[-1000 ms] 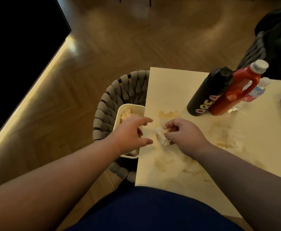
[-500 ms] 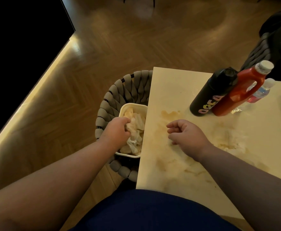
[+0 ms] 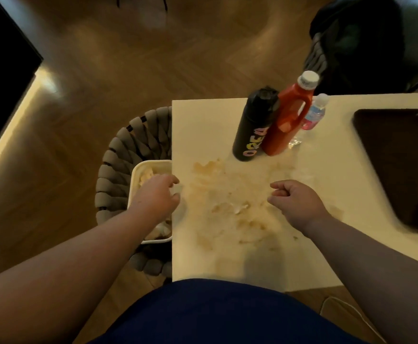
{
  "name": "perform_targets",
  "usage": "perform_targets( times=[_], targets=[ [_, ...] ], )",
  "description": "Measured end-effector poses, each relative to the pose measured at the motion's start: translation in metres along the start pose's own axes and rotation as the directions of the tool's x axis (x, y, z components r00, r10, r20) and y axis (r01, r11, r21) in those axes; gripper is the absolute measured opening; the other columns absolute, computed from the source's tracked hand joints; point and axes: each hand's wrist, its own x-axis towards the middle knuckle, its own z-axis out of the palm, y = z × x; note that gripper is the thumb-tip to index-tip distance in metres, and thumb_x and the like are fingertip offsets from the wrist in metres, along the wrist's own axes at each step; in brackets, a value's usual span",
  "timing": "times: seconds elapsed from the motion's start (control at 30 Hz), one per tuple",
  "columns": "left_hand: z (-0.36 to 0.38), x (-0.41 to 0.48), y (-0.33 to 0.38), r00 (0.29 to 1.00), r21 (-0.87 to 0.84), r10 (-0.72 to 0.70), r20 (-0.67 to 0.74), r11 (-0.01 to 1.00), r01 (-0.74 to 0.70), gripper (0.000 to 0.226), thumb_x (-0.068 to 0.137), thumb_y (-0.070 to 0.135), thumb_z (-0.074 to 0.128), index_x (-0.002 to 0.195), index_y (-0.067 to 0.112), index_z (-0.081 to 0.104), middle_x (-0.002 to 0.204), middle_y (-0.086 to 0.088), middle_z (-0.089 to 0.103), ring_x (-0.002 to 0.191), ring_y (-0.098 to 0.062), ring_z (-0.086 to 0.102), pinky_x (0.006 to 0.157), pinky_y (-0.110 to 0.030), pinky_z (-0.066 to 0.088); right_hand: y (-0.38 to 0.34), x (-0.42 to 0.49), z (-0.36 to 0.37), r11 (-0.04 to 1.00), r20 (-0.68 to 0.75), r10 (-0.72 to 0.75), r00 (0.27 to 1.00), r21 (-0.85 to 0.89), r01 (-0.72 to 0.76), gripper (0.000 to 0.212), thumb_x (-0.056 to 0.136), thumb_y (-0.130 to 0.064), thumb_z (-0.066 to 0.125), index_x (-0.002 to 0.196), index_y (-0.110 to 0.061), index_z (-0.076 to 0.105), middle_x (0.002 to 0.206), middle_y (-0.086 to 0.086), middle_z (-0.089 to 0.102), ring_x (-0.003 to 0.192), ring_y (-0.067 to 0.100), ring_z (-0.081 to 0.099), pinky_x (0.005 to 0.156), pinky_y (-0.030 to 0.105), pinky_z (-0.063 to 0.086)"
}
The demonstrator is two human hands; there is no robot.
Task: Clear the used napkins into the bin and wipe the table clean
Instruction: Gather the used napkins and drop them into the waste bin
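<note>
Head view: a person stands at the near edge of a cream-white bench, with both bare forearms reaching in.
Left hand: the left hand hangs over the bench's left edge with its fingers curled, pinching a small white napkin scrap.
Right hand: the right hand rests on the bench right of the mess, loosely curled, with nothing seen in it.
Bin: a white rectangular plastic bin sits on a grey woven seat against the bench's left edge, and crumpled used napkins lie inside.
Mess: brown smeared stains cover the middle of the bench, with torn paper bits stuck among them.
Far side: a black lettered bottle, a red white-capped bottle and a small clear water bottle stand clustered just beyond the stains. A dark brown tray lies to the right.
Stage: probably the last scraps are going in, and wiping has not yet begun.
Risk, drop: the scrap is right at the bench edge, so if let go there it could land on the seat instead of in the bin.
Risk, scraps: the damp paper bits may shred and smear when picked up.
Risk, wipe: a broad stroke toward the far side could topple the crowded bottles.
</note>
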Motion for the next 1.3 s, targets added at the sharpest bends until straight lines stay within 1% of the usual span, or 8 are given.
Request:
perform_targets(
  times=[0.17,0.37,0.53,0.7,0.87,1.0,1.13,1.3],
  targets=[
    [0.0,0.005,0.09,0.965,-0.047,0.254,0.069,0.967,-0.251,0.016,0.098,0.025,0.06,0.108,0.024,0.072,0.102,0.008,0.067,0.091,-0.012,0.063,0.081,-0.029,0.054,0.035,0.004,-0.046,0.995,-0.194,0.08,0.978,-0.036,-0.088,0.034,0.093,-0.013,0.065,0.127,-0.016,0.067,0.097,-0.002,0.066,0.077,0.012,0.059,0.062,0.024,0.046],
    [0.023,0.006,0.158,0.917,-0.006,0.324,0.234,0.943,-0.332,0.019,0.098,0.035,0.06,0.109,0.026,0.074,0.097,0.01,0.07,0.088,-0.011,0.065,0.083,-0.036,0.059,0.091,-0.002,-0.08,0.952,-0.286,0.22,0.933,-0.146,-0.27,0.043,0.093,-0.023,0.065,0.135,-0.016,0.062,0.13,0.007,0.064,0.114,0.027,0.059,0.096,0.039,0.05],
    [0.046,0.002,0.18,0.904,0.006,0.324,0.28,0.941,-0.339,0.015,0.096,0.037,0.063,0.105,0.029,0.073,0.091,0.013,0.068,0.083,-0.006,0.064,0.078,-0.033,0.059,0.11,0.006,-0.082,0.945,-0.216,0.233,0.948,-0.18,-0.273,0.051,0.089,-0.037,0.069,0.136,-0.022,0.062,0.134,0.004,0.062,0.117,0.026,0.059,0.091,0.033,0.046],
    [0.062,-0.003,0.182,0.903,0.014,0.314,0.293,0.943,-0.333,0.018,0.096,0.037,0.063,0.109,0.029,0.073,0.094,0.014,0.067,0.087,-0.007,0.063,0.082,-0.035,0.059,0.115,0.023,-0.072,0.934,-0.199,0.17,0.965,-0.278,-0.222,0.036,0.09,-0.026,0.067,0.126,-0.019,0.069,0.122,0.004,0.068,0.109,0.026,0.063,0.081,0.028,0.045],
    [0.066,-0.007,0.18,0.909,0.006,0.306,0.283,0.947,-0.321,0.02,0.097,0.036,0.063,0.111,0.027,0.072,0.094,0.013,0.067,0.086,-0.007,0.062,0.08,-0.031,0.057,0.117,0.028,-0.075,0.866,-0.203,0.134,0.97,-0.452,-0.214,0.011,0.091,-0.022,0.061,0.092,-0.017,0.071,0.098,0.005,0.069,0.09,0.023,0.062,0.072,0.031,0.047],
    [0.072,-0.006,0.194,0.887,0.008,0.343,0.309,0.932,-0.363,0.027,0.095,0.039,0.065,0.12,0.028,0.068,0.104,0.012,0.063,0.092,-0.007,0.06,0.08,-0.026,0.052,0.127,0.024,-0.086,0.883,-0.253,0.09,0.963,-0.426,-0.195,0.019,0.092,-0.026,0.062,0.099,-0.013,0.075,0.1,0.005,0.064,0.082,0.019,0.061,0.073,0.031,0.053],
    [0.093,0.002,0.224,0.837,0.095,0.388,0.385,0.886,-0.454,0.048,0.092,0.044,0.068,0.137,0.034,0.055,0.129,0.006,0.058,0.114,-0.015,0.057,0.093,-0.034,0.052,0.136,0.017,-0.088,0.918,-0.154,0.035,0.988,-0.386,-0.092,0.03,0.093,-0.026,0.062,0.12,-0.013,0.066,0.112,0.007,0.068,0.097,0.025,0.063,0.082,0.034,0.052],
    [0.125,0.012,0.256,0.777,0.31,0.44,0.45,0.739,-0.598,0.071,0.093,0.044,0.063,0.155,0.036,0.029,0.147,-0.003,0.043,0.129,-0.028,0.043,0.102,-0.044,0.046,0.143,0.016,-0.088,0.912,-0.169,0.013,0.985,-0.402,-0.081,0.017,0.093,-0.027,0.063,0.1,-0.015,0.072,0.098,0.003,0.067,0.092,0.021,0.062,0.077,0.031,0.049]
  ],
)
